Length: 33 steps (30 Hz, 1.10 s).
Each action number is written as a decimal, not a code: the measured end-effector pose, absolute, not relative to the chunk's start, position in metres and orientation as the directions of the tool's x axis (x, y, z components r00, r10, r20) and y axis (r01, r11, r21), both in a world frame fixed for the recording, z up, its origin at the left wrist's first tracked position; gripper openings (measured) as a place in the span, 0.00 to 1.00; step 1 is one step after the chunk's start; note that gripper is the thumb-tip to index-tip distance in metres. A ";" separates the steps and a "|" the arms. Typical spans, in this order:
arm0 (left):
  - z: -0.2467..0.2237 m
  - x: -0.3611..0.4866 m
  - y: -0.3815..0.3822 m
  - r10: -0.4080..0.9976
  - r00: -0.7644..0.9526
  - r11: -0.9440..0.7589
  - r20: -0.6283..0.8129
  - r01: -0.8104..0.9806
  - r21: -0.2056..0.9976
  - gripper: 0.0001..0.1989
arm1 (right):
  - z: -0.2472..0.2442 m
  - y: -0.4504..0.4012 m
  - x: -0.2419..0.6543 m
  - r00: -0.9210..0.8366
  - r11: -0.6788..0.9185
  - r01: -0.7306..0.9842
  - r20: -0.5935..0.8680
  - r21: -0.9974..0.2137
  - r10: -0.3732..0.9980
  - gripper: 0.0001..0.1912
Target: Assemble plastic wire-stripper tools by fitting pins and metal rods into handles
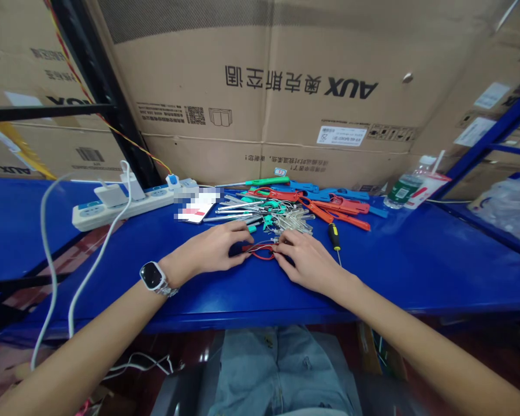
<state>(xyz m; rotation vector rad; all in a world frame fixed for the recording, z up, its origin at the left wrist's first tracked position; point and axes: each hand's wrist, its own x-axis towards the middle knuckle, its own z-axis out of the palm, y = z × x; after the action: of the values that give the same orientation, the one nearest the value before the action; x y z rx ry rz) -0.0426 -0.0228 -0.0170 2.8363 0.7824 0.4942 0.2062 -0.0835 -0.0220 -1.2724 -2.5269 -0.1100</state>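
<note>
Between my hands, low over the blue tabletop, is a red plastic handle shell (263, 255) with an open loop, like those of long-necked lighters. My left hand (219, 245) pinches its left end between thumb and fingers. Closed at the other end, my right hand (305, 259) has its fingertips on the shell and perhaps a small part that I cannot make out. Just beyond lies a pile of thin metal tubes (234, 211), green plastic pieces (267, 222) and clear small parts (297, 221). Red shells (351, 221) and blue shells (346, 193) lie behind and right.
A green long-necked lighter (267, 181) lies at the back. Right of my hands is a black-and-yellow screwdriver (334, 236). A white power strip (86, 216) and phone (200, 207) are left; a bottle (405, 188) and cup (429, 185) stand right. Cardboard boxes (286, 115) rise behind.
</note>
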 end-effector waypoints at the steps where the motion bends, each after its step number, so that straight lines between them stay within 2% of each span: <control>1: -0.016 -0.045 -0.023 0.539 0.803 -0.837 0.253 0.477 0.269 0.11 | -0.022 -0.083 0.207 -0.561 0.607 0.791 0.305 -0.075 0.770 0.14; 4: -0.016 -0.049 -0.020 0.555 0.802 -0.814 0.220 0.468 0.346 0.11 | -0.022 -0.081 0.210 -0.565 0.613 0.785 0.298 -0.095 0.770 0.14; 10: -0.015 -0.054 -0.016 0.613 0.760 -0.760 0.213 0.494 0.423 0.13 | -0.022 -0.080 0.212 -0.557 0.610 0.782 0.298 -0.128 0.775 0.14; 15: -0.013 -0.058 -0.019 0.679 0.716 -0.691 0.163 0.547 0.473 0.06 | -0.023 -0.080 0.212 -0.547 0.605 0.784 0.309 -0.139 0.778 0.13; 19: -0.012 -0.057 -0.020 0.662 0.734 -0.704 0.154 0.537 0.466 0.08 | -0.024 -0.080 0.212 -0.542 0.607 0.780 0.321 -0.150 0.776 0.13; 27: -0.014 -0.056 -0.022 0.636 0.718 -0.752 0.285 0.492 0.438 0.07 | -0.017 -0.077 0.210 -0.534 0.586 0.796 0.280 -0.153 0.798 0.12; 33: -0.024 -0.056 -0.012 0.619 0.722 -0.762 0.311 0.455 0.461 0.05 | -0.008 -0.063 0.198 -0.531 0.589 0.792 0.296 -0.160 0.794 0.10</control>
<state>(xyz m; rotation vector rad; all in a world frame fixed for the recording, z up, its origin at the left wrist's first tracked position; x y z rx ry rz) -0.0555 -0.0121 -0.0240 2.5736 0.8331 0.6468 0.1984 -0.0633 -0.0077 -1.2869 -2.4847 0.0087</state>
